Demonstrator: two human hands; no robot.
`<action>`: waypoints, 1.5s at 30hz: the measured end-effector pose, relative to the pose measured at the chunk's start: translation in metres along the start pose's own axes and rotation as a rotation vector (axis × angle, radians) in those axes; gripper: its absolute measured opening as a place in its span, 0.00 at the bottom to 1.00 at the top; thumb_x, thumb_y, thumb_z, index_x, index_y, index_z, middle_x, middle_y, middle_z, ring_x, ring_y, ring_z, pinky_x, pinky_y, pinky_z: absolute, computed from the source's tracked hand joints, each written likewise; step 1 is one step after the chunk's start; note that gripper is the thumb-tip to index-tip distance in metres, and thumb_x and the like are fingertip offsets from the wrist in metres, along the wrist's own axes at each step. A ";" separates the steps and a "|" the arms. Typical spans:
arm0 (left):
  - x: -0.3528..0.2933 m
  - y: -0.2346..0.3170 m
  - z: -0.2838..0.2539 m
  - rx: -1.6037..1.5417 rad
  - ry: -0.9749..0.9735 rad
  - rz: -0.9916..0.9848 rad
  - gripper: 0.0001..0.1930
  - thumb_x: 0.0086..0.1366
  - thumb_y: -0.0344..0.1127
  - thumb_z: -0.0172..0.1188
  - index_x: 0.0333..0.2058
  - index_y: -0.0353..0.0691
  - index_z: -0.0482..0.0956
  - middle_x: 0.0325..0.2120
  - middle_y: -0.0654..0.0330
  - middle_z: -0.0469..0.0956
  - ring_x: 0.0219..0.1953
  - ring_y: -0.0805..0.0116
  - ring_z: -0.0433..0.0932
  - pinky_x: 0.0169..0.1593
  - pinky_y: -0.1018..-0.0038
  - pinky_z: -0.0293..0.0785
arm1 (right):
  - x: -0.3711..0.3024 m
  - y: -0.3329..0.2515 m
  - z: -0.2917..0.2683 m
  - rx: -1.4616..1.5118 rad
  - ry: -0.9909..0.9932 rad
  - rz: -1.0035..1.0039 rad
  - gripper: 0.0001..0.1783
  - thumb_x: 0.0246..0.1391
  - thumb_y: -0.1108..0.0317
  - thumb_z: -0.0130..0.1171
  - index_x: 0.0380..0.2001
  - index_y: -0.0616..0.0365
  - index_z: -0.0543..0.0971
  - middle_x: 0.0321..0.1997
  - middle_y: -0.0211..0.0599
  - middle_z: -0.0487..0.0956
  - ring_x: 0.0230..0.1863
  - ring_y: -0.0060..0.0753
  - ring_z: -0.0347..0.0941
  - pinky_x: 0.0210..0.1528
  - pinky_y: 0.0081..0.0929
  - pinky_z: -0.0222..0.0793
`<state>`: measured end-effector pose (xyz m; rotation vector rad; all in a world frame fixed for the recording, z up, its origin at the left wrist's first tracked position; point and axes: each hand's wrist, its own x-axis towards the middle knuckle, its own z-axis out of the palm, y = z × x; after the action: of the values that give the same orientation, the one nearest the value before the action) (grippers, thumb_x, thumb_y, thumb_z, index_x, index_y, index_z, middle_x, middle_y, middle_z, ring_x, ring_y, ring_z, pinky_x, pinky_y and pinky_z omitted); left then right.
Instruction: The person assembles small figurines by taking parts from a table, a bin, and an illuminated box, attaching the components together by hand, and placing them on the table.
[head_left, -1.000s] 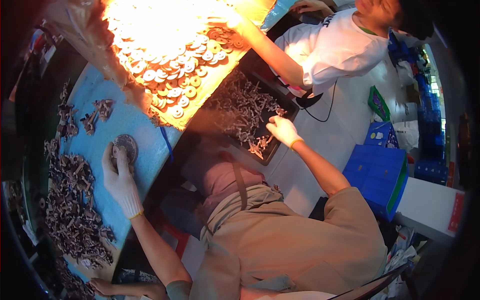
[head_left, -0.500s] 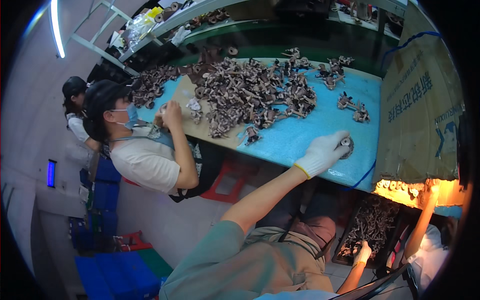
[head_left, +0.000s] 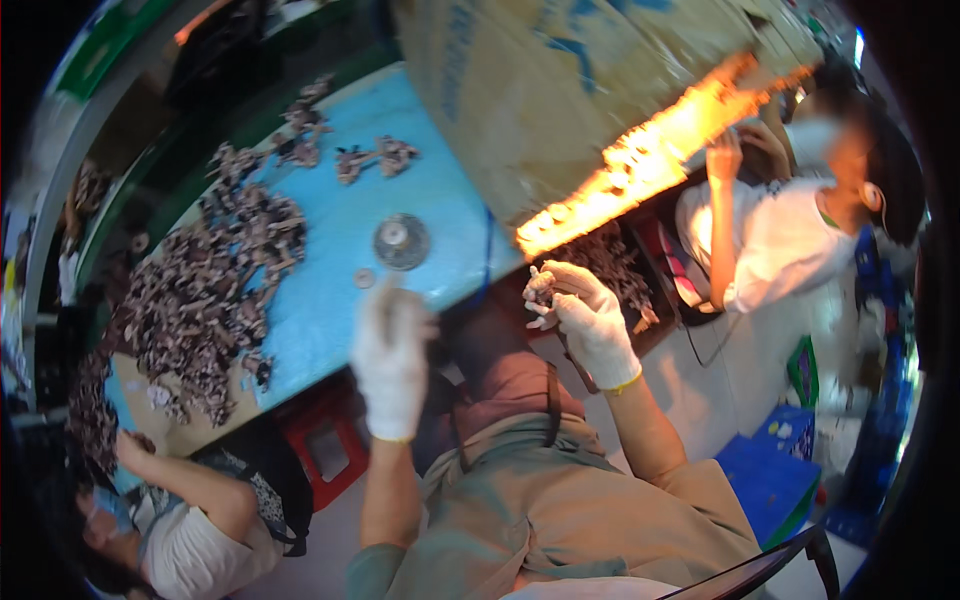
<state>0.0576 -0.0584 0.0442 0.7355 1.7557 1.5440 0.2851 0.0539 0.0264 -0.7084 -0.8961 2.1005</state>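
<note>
My right hand (head_left: 592,322), in a white knit glove with a yellow cuff, is closed on a small brown-and-pale figurine (head_left: 541,290) near the table's corner. The figurine is partly covered by my fingers. My left hand (head_left: 388,365), gloved too, is above the table's front edge. It is smeared by motion, so its fingers cannot be made out. Beyond it on the blue table covering (head_left: 440,190) lie a round grey disc with a white hub (head_left: 401,241) and a small pale ring (head_left: 364,278).
A heap of brown figurines (head_left: 215,290) spreads over the table's left side; two clusters (head_left: 378,160) lie apart. A cardboard box (head_left: 560,100) with a glowing lower edge stands right. Under it is a crate of figurines (head_left: 615,265). Co-workers sit left and right; a red stool (head_left: 325,450) stands below.
My view has swung right. My left hand has left the round disc and drawn back. My right hand has come up from the dark crate with a figurine in it.
</note>
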 end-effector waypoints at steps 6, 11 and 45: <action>-0.013 -0.003 0.005 -0.540 -0.249 -0.330 0.26 0.77 0.35 0.59 0.67 0.27 0.67 0.60 0.51 0.76 0.56 0.62 0.81 0.55 0.67 0.82 | 0.034 0.024 0.060 -0.671 -0.117 0.010 0.26 0.63 0.73 0.68 0.64 0.63 0.78 0.57 0.41 0.84 0.56 0.28 0.81 0.59 0.28 0.79; -0.006 -0.025 -0.001 -0.691 -0.128 -0.324 0.18 0.77 0.31 0.56 0.61 0.29 0.72 0.56 0.53 0.78 0.55 0.69 0.81 0.52 0.72 0.80 | 0.043 0.039 0.089 -0.632 -0.111 -0.107 0.32 0.62 0.75 0.68 0.68 0.64 0.72 0.58 0.41 0.82 0.60 0.33 0.80 0.63 0.34 0.77; 0.098 -0.021 -0.027 0.459 -0.121 0.020 0.19 0.72 0.37 0.58 0.58 0.38 0.79 0.51 0.45 0.82 0.54 0.41 0.82 0.57 0.53 0.78 | 0.158 0.023 0.159 -2.214 -0.518 -0.429 0.16 0.69 0.57 0.58 0.48 0.57 0.74 0.40 0.51 0.83 0.36 0.57 0.86 0.35 0.51 0.82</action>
<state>-0.0233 -0.0012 0.0136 1.0449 2.0361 1.0863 0.0726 0.1091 0.0738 -0.6565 -3.1268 0.0561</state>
